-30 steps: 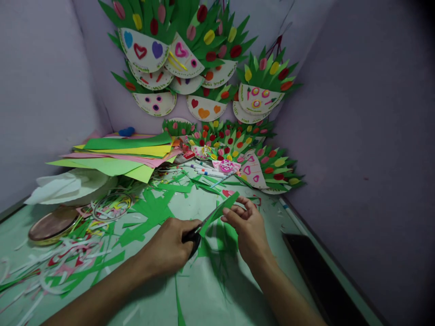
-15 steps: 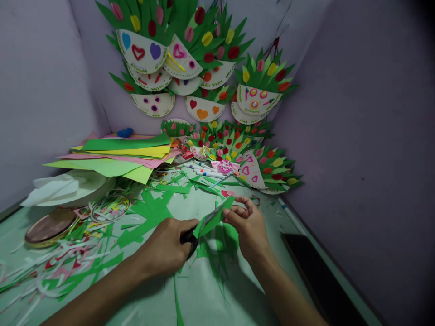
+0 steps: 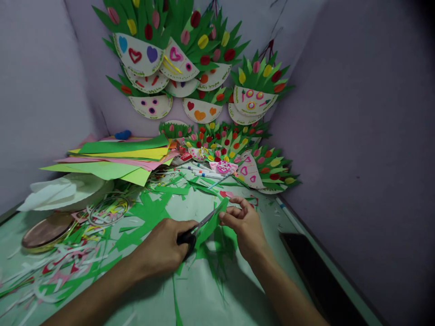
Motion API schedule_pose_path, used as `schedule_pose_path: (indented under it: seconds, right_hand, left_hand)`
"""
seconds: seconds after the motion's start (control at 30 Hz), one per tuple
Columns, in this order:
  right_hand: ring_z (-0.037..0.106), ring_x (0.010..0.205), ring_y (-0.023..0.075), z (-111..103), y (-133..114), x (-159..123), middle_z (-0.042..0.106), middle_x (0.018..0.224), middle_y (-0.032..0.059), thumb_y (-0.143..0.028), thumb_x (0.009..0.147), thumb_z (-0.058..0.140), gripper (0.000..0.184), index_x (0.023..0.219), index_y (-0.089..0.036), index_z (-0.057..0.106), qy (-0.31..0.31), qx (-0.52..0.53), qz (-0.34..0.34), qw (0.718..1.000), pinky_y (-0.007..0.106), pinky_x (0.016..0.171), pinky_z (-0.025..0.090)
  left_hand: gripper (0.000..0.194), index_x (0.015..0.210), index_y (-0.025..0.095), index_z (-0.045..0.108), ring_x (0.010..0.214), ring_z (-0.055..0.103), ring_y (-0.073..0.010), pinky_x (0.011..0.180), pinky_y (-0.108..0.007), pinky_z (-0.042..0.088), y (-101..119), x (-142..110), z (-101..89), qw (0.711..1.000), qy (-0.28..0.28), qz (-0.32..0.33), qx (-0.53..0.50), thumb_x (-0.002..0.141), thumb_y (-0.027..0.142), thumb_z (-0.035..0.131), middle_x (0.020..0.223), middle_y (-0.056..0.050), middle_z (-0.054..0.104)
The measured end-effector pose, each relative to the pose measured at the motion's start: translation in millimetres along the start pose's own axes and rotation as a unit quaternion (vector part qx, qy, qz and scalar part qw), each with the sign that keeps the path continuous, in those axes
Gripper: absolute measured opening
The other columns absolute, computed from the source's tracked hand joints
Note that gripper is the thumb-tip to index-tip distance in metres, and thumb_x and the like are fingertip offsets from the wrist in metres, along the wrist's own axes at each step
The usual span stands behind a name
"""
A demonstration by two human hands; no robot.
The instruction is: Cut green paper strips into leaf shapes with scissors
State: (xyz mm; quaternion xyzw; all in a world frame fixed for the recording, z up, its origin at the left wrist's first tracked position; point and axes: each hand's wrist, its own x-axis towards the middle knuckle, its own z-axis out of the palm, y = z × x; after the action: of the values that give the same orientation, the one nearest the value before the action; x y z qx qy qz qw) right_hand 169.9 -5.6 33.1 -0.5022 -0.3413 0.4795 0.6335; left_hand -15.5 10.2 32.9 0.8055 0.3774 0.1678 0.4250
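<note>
My left hand (image 3: 162,248) is closed round the black handles of a pair of scissors (image 3: 192,233), whose blades point up and right into a piece of green paper (image 3: 211,225). My right hand (image 3: 245,226) pinches the upper end of that green paper between thumb and fingers. Both hands hover just above the pale green table (image 3: 200,294), where more cut green paper (image 3: 149,213) lies under and around them.
A stack of coloured paper sheets (image 3: 118,156) lies at the back left, white paper plates (image 3: 64,190) and a round metal lid (image 3: 45,231) at the left. Finished paper-plate flower baskets (image 3: 200,77) cover the back wall. Markers (image 3: 204,172) lie behind; a dark phone (image 3: 306,260) rests at right.
The scissors have worked further along the green paper, and both hands have drifted slightly left and down in view. The camera has tilted a little.
</note>
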Motion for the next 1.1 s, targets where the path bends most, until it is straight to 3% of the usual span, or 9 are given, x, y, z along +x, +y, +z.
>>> schedule_pose_path:
  seconds: [0.43,0.6,0.83,0.97,1.1]
  right_hand:
    - [0.05,0.047,0.0088,0.7,0.2,1.0,0.057,0.051,-0.0094,-0.016,0.053,0.072,0.043,0.087,-0.019,0.045,-0.014,0.005,-0.013,1.0,0.023,0.052,0.04]
    - [0.051,0.048,0.009,1.4,-0.9,1.6,0.059,0.053,-0.0079,-0.021,0.052,0.073,0.046,0.088,-0.019,0.044,0.014,0.027,-0.026,0.999,0.023,0.052,0.043]
    - [0.052,0.046,0.0085,3.1,-1.0,-0.4,0.061,0.051,-0.0074,-0.02,0.05,0.074,0.047,0.085,-0.019,0.042,0.013,0.033,-0.013,0.999,0.023,0.052,0.043]
    - [0.052,0.046,0.0086,3.4,-0.4,0.3,0.061,0.052,-0.0071,-0.019,0.05,0.074,0.047,0.085,-0.019,0.042,0.015,0.032,-0.014,0.999,0.023,0.052,0.043]
    - [0.052,0.046,0.0082,3.1,0.8,0.3,0.061,0.051,-0.0075,-0.019,0.05,0.073,0.046,0.084,-0.019,0.042,0.015,0.035,-0.013,0.999,0.023,0.052,0.043]
  left_hand:
    - [0.023,0.074,0.012,0.063,0.064,0.05,-0.0133,0.059,-0.019,0.039,4.4,1.0,1.6,0.999,0.013,0.006,-0.053,0.067,0.009,0.042,0.061,0.001,0.056]
    - [0.026,0.079,0.011,0.065,0.064,0.052,-0.0134,0.058,-0.018,0.04,4.3,1.9,3.7,0.996,0.01,-0.003,-0.083,0.067,0.009,0.042,0.064,0.0,0.058]
    - [0.032,0.087,0.012,0.067,0.061,0.053,-0.0133,0.055,-0.018,0.04,5.8,2.3,5.4,0.996,0.027,-0.003,-0.09,0.066,0.01,0.043,0.064,0.0,0.06]
    - [0.031,0.081,0.012,0.068,0.059,0.052,-0.0129,0.054,-0.017,0.039,6.0,1.7,4.9,0.996,0.037,0.0,-0.076,0.064,0.008,0.042,0.063,0.001,0.059]
    - [0.035,0.088,0.012,0.068,0.063,0.053,-0.0138,0.056,-0.018,0.038,5.7,1.7,4.6,0.996,0.022,-0.004,-0.084,0.065,0.008,0.041,0.067,0.0,0.061]
